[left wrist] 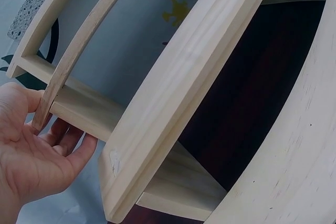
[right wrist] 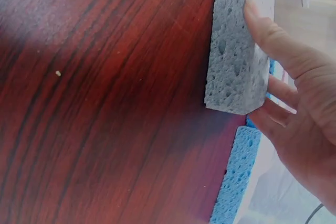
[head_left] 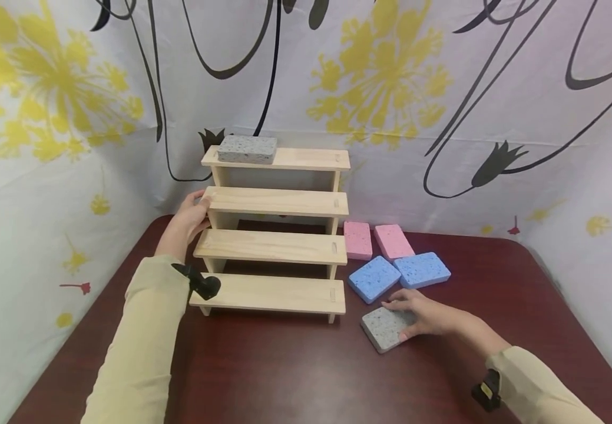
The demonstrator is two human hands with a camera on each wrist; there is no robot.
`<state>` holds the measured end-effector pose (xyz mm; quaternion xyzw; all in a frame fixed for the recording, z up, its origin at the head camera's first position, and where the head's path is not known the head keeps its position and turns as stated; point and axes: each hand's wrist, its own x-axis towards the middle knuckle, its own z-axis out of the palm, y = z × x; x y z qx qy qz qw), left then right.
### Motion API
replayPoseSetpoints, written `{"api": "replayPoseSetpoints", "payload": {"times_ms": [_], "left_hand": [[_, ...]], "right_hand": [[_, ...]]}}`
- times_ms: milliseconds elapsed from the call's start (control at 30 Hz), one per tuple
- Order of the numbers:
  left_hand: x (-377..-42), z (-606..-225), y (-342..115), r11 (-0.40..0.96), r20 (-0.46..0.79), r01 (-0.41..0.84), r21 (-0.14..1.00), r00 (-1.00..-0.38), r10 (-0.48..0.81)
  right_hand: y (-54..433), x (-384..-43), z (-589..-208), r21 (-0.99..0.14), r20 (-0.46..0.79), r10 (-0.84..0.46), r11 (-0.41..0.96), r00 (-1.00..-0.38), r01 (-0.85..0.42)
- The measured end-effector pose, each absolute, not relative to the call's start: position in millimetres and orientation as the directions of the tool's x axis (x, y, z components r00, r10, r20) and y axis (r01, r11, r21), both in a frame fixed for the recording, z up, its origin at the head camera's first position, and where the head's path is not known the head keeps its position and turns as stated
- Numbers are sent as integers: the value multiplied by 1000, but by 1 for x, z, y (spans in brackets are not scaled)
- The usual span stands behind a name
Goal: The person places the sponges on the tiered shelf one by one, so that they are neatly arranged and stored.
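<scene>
A pale wooden rack (head_left: pixel 274 246) with several stepped shelves stands on the table. My left hand (head_left: pixel 189 217) grips the left end of its second shelf from the top; the left wrist view shows the fingers (left wrist: pixel 81 156) curled beneath the board. One grey sponge (head_left: pixel 247 149) lies on the top shelf, toward the left. Right of the rack, my right hand (head_left: pixel 426 313) holds another grey sponge (head_left: pixel 385 327) between thumb and fingers, low over the table. In the right wrist view the thumb (right wrist: pixel 273 35) presses one face of this sponge.
Two blue sponges (head_left: pixel 374 279) and two pink sponges (head_left: pixel 357 240) lie on the dark red-brown table (head_left: pixel 279 371), right of the rack. A white cloth (head_left: pixel 390 76) with yellow flowers and dark stems hangs behind and at both sides.
</scene>
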<state>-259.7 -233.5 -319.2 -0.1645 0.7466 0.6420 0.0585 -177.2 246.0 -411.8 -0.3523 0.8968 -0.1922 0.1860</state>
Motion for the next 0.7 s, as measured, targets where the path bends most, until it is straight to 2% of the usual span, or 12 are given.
{"api": "replayPoseSetpoints", "payload": {"times_ms": [267,700], "left_hand": [[-261,-323,-230,122,-306,-327,937,-938,-164],[-258,-321,-233,108,-297,-316,943,-941,-163]], "right_hand": [[251,-168,-412,-480,-214,-709,675,-672,-560],[250,-167,-418,-504,-162,-681,679,-714,-534]]}}
